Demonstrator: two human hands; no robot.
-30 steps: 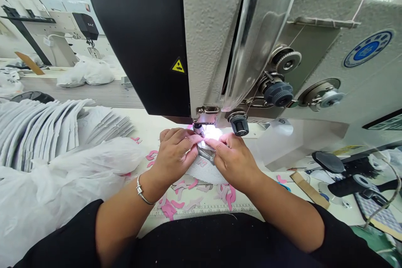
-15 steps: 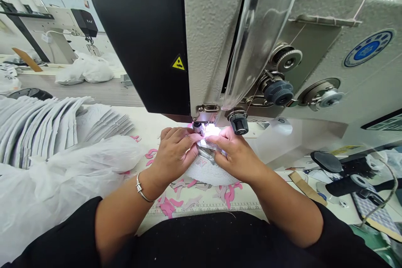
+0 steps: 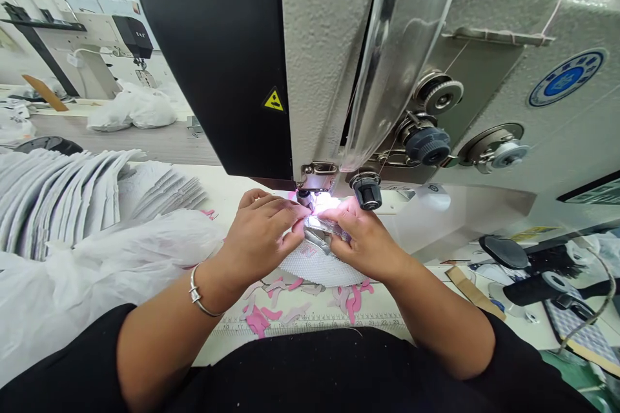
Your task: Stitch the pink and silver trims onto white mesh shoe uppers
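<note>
Both my hands work directly under the needle area of an industrial sewing machine head (image 3: 314,77), close to its metal presser foot (image 3: 306,199). My left hand (image 3: 259,235) and my right hand (image 3: 363,239) pinch a white mesh shoe upper (image 3: 314,268) from either side. A grey overlay (image 3: 320,231) with a small pink mark lies on the mesh between my fingertips. A bright sewing light shines on the spot, and my fingers hide the needle. A silver bangle (image 3: 201,290) circles my left wrist.
Several pink cut pieces (image 3: 256,321) lie on the table before my hands, above a ruler strip (image 3: 310,328). A stack of white mesh pieces (image 3: 58,200) and a plastic bag (image 3: 97,277) are on my left. Tools and a cardboard strip (image 3: 475,293) are on my right.
My left hand and forearm have shifted left, and the shoe upper has turned slightly under the presser foot. My right hand has moved little.
</note>
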